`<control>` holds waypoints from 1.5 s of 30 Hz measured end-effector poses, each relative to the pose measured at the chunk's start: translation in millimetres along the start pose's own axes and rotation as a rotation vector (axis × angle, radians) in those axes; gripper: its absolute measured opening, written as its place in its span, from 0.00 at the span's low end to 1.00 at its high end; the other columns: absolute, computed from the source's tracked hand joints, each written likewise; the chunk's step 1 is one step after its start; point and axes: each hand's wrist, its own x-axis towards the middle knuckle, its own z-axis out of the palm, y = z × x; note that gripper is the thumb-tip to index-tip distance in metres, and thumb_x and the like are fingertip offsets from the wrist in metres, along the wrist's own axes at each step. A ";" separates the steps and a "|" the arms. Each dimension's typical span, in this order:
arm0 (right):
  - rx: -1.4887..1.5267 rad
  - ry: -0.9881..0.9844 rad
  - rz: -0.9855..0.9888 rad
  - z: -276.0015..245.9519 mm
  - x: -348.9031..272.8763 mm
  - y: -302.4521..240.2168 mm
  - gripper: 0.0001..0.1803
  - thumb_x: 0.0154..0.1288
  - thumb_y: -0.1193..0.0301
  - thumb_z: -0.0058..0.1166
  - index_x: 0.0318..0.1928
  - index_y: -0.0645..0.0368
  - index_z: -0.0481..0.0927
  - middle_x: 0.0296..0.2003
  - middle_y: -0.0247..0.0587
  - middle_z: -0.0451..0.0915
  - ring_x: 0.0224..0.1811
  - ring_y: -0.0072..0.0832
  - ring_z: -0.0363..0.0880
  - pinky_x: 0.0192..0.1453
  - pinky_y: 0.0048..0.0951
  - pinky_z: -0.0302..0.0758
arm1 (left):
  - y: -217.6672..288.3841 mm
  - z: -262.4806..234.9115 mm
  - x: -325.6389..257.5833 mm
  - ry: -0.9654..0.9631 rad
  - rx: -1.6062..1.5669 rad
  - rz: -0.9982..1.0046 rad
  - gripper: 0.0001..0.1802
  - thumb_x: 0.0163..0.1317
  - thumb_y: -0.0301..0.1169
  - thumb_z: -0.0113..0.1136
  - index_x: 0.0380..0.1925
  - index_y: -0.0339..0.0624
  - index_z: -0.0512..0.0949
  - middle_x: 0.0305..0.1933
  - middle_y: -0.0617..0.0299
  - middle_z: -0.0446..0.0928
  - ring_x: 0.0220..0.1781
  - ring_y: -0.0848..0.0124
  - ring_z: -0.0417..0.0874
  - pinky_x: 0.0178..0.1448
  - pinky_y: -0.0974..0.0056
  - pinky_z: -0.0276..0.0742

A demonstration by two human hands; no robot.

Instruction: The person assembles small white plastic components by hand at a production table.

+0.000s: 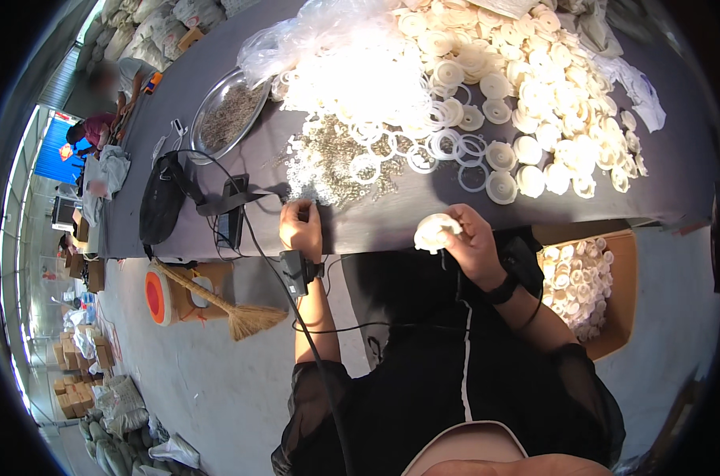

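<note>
My right hand (472,242) grips a cream plastic round part (437,232) just off the table's near edge. On the table my left hand (300,226) has its fingers pinched together at the near side of a heap of small metal and white pieces (328,163); whatever is between the fingertips is too small to make out. Several thin white rings (422,158) lie to the right of those pieces. A large pile of cream round plastic parts (562,143) spreads over the table's right side.
A round metal tray (231,115) of small pieces, a black pouch (160,202) and a phone-like black device (231,214) lie at the left. A cardboard box (623,293) of cream parts stands below right. A broom (253,319) and orange-white bucket (158,295) are below left. Cables cross my arms.
</note>
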 end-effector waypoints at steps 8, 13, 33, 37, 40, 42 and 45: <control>-0.503 -0.021 -0.201 0.3 -3.7 -4.2 0.14 0.50 0.79 0.56 0.40 0.64 0.72 0.36 0.43 0.75 0.39 0.33 0.75 0.45 0.27 0.70 | -20.2 11.0 -6.2 -0.017 -0.503 -0.247 0.03 0.53 0.22 0.59 0.26 0.39 0.74 0.22 0.68 0.75 0.24 0.82 0.73 0.30 0.76 0.69; -0.522 -0.014 -0.276 -2.7 -4.2 -4.3 0.15 0.50 0.79 0.57 0.40 0.64 0.72 0.35 0.43 0.75 0.38 0.33 0.74 0.43 0.27 0.70 | -13.1 18.8 -7.6 0.013 -0.544 -0.236 0.03 0.53 0.21 0.59 0.28 0.37 0.75 0.26 0.66 0.76 0.23 0.80 0.74 0.30 0.75 0.70; -0.574 -0.312 -0.572 -0.8 16.2 -25.5 0.09 0.47 0.79 0.59 0.31 0.60 0.74 0.31 0.38 0.76 0.36 0.35 0.76 0.42 0.34 0.72 | 133.1 -18.6 -30.8 -0.897 -1.042 -0.113 0.07 0.52 0.15 0.57 0.31 0.34 0.78 0.34 0.62 0.77 0.32 0.80 0.77 0.37 0.75 0.72; -0.534 -0.336 -0.552 -4.0 12.9 -32.6 0.09 0.47 0.81 0.59 0.31 0.60 0.76 0.33 0.38 0.76 0.37 0.33 0.76 0.42 0.33 0.73 | 131.2 -19.9 -26.5 -1.035 -1.079 -0.156 0.07 0.53 0.15 0.57 0.32 0.33 0.78 0.34 0.62 0.77 0.35 0.78 0.77 0.40 0.74 0.72; -0.522 -0.281 -0.514 -3.4 8.5 -37.6 0.10 0.47 0.82 0.59 0.32 0.60 0.77 0.36 0.38 0.77 0.37 0.32 0.77 0.42 0.30 0.73 | 137.0 -21.3 -27.7 -0.997 -1.133 -0.128 0.06 0.53 0.15 0.57 0.31 0.32 0.78 0.34 0.60 0.77 0.36 0.76 0.77 0.40 0.73 0.72; -0.479 -0.262 -0.497 -3.1 7.6 -39.5 0.10 0.47 0.82 0.59 0.33 0.60 0.78 0.38 0.38 0.77 0.38 0.30 0.77 0.42 0.27 0.73 | 138.4 -22.0 -27.3 -1.032 -1.171 -0.142 0.06 0.53 0.15 0.57 0.32 0.32 0.78 0.35 0.59 0.77 0.36 0.75 0.77 0.40 0.73 0.72; -0.415 -0.262 -0.458 -3.6 7.9 -41.0 0.10 0.47 0.82 0.60 0.33 0.61 0.78 0.37 0.39 0.77 0.38 0.29 0.77 0.41 0.26 0.74 | 138.7 -21.3 -28.1 -1.043 -1.202 -0.154 0.06 0.53 0.16 0.57 0.32 0.31 0.79 0.35 0.58 0.77 0.35 0.74 0.77 0.39 0.72 0.71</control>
